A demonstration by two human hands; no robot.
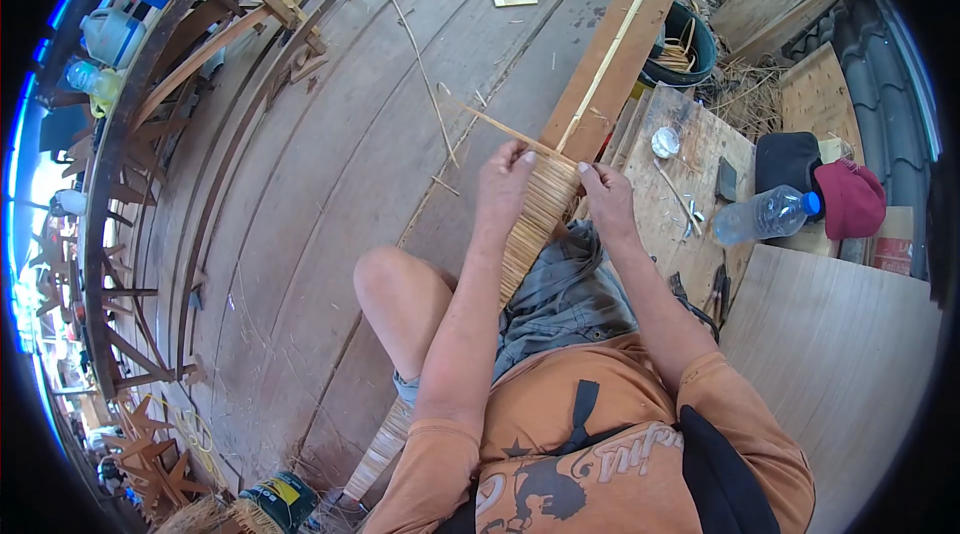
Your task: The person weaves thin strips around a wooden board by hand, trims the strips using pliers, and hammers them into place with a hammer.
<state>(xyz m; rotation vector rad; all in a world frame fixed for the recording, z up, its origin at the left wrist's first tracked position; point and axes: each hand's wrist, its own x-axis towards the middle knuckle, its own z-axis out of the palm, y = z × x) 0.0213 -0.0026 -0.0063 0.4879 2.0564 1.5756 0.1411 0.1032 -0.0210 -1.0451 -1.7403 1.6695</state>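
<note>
A long brown board [612, 54] runs from the lap toward the top of the view, with a pale strip [607, 59] lying along it. Its nearer part is wrapped in rows of straw-coloured strands [535, 224]. Across the board, at the edge of the wrapping, lies a thin tan strand [505, 128]. My left hand [507, 184] pinches this strand at the board's left edge, its loose end pointing up and left. At the right edge, my right hand [608, 196] has its fingers closed on the strand's other side.
A wooden work panel [655, 214] at right holds a white cup [665, 142], a stick and small tools. Beyond are a water bottle [765, 216], a red cap [848, 199] and a dark bucket [690, 49]. Wooden railing [95, 234] curves along the left.
</note>
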